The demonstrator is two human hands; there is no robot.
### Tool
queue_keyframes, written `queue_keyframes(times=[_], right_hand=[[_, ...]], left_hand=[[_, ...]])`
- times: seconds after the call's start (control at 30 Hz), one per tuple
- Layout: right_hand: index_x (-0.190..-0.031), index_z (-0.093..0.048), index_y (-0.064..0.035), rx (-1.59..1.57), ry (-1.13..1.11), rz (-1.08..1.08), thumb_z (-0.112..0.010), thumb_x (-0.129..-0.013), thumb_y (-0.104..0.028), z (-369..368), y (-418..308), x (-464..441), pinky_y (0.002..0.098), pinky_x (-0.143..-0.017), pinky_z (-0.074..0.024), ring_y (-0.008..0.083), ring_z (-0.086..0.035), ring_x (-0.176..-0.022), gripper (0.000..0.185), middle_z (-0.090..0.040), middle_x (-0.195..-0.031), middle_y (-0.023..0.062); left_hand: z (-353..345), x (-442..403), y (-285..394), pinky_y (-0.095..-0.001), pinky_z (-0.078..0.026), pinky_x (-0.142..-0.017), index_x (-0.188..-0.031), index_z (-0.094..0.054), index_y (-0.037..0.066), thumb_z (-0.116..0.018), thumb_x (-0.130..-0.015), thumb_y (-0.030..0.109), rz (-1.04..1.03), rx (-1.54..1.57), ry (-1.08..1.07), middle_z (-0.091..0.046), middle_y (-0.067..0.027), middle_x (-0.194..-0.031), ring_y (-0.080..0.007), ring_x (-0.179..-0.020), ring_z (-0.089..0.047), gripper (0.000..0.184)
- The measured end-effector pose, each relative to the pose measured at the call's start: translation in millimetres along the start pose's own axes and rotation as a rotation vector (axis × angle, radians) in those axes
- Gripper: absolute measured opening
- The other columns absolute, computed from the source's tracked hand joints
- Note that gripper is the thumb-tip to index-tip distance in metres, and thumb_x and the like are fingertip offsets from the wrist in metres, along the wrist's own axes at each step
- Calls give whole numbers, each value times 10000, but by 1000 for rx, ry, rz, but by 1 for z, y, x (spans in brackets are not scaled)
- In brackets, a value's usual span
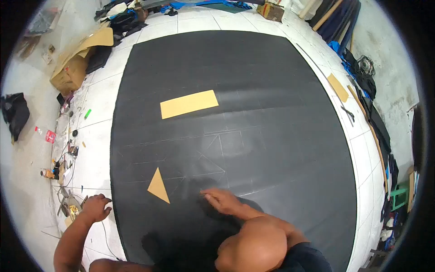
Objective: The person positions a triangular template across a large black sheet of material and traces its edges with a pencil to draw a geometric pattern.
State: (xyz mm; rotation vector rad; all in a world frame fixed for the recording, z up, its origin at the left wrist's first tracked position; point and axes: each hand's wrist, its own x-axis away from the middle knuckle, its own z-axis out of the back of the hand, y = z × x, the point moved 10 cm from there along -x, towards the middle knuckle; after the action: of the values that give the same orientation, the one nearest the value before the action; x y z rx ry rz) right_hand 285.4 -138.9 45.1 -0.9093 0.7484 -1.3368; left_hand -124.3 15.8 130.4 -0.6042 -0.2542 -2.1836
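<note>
A large black sheet (281,149) covers the floor, with thin pale lines drawn across its middle. My right hand (220,200) is low over it, fingers pinched around a slim, pointed marking tool (202,194), most of which is hidden by the fingers. To its left lies a tan triangular cardboard template (158,187), apart from the hand. A tan rectangular cardboard template (189,104) rests farther up the sheet. At the sheet's left edge, my left hand (96,207) has its fingers apart and holds nothing; its fingertips reach the border.
Along the left wall are a cardboard box (70,77), a green object (88,114), a plastic bottle (46,134) and assorted tools. Scissors (348,114), a cardboard strip (337,87) and a long wooden stick (369,124) lie on the right. Another box (270,12) stands at the back.
</note>
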Motion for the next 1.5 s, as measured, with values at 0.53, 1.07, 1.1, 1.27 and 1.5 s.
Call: queue_keyframes(times=[0.53,1.07,1.1,1.27,1.5], right_hand=[[-1167,-645,-8,649,332,-124,-434,-1115,-269,195,-120,38,418,-816,-543,303,-692,-925,340,-683,-1024,179],[-1229,-565,-64,929,-189,-89,-528,-1055,-240,69,-89,-95,498,-851,-544,359,-684,-970,250,-677,-1055,187],[-1223,-550,-67,831,-225,-161,-518,-1060,-256,53,-72,-90,509,-861,-535,359,-682,-971,251,-676,-1053,192],[-1079,-554,-49,859,-477,-248,-557,-1042,-270,-48,-39,-48,516,-860,-523,372,-658,-956,224,-669,-1092,198],[-1043,-562,-20,520,217,-218,-708,-936,-134,-123,-7,-48,486,-940,-494,378,-598,-1195,214,-599,-1388,207]], left_hand=[[-93,-106,86,-486,-237,-1277,-1451,-546,93,-600,-938,124,-384,292,307,-375,-166,-1628,-345,-1536,-311,516],[-108,-101,119,-604,-250,-1227,-1336,-649,89,-702,-924,301,-322,413,621,-599,-148,-1275,-323,-1256,-545,466],[-106,-98,116,-587,-268,-1225,-1341,-638,69,-694,-928,294,-311,407,716,-598,-153,-1292,-333,-1266,-548,473],[-103,-103,128,-566,-300,-1212,-1359,-609,48,-671,-938,288,-338,411,693,-584,-170,-1347,-360,-1322,-529,489],[-103,-107,143,-579,-276,-1210,-1422,-552,43,-644,-960,332,-287,428,611,-538,-179,-1420,-365,-1372,-476,552]])
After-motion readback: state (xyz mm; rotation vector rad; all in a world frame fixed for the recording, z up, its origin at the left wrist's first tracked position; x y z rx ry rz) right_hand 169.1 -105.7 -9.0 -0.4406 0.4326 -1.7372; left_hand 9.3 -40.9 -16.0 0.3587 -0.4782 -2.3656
